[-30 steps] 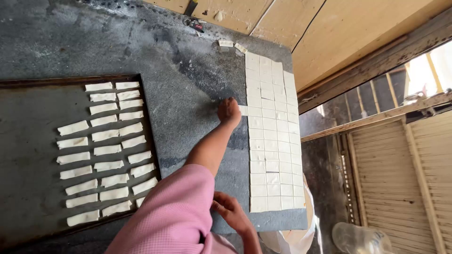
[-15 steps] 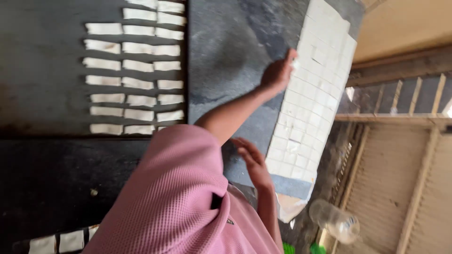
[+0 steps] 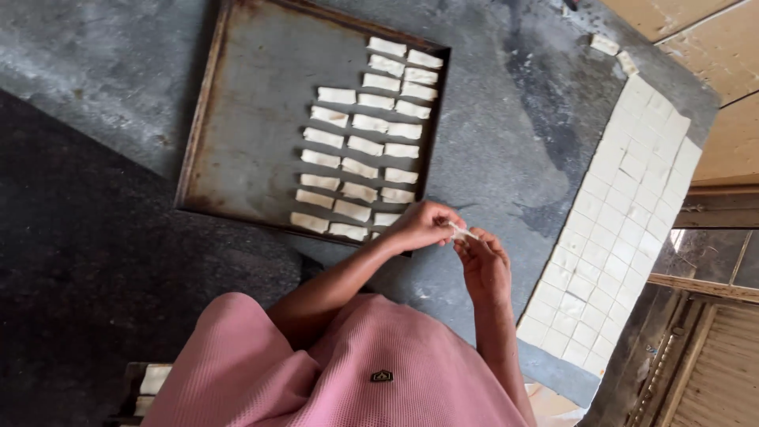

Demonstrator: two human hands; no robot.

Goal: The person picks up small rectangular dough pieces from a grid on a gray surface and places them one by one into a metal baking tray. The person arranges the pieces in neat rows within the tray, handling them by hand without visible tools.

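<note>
Starting at the left, there's the dark metal baking tray (image 3: 237,119) on the grey stone worktop (image 3: 506,142), its left half bare and its right half lined with folded dough strips (image 3: 371,146) in neat columns. Just below the tray's near right corner the left hand (image 3: 423,225) and right hand (image 3: 482,265) meet, fingertips of both pinched narrow on one small dough piece (image 3: 462,232) held in the air between them. That piece looks thin and soft, so I'd guess too hard a tug could tear it, or it could stick to the fingers and lose its shape. Further right lies the rolled dough sheet (image 3: 624,213), cut into squares, running close to the worktop's right edge, so a careless sleeve could drag squares off. Open room is mostly the tray's bare left side and the strip of worktop between tray and sheet.
</note>
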